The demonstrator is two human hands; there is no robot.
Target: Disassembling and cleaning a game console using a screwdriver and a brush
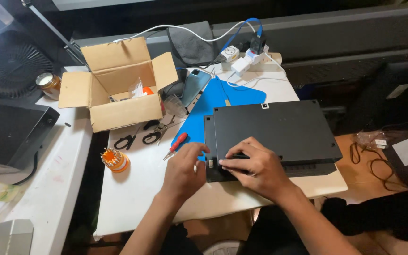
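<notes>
At the near edge of the white table, I have both hands on the upturned black laptop, which lies partly on a blue mat: my right hand is curled, fingertips pressed on the loosened bottom cover near its front-left corner, while my left hand sits half-closed at that corner, and I cannot tell whether it pinches anything. I judge this as the cover-seating or lifting step, so the next move calls for even fingertip pressure along that seam; the red-handled screwdriver lies just beside.
</notes>
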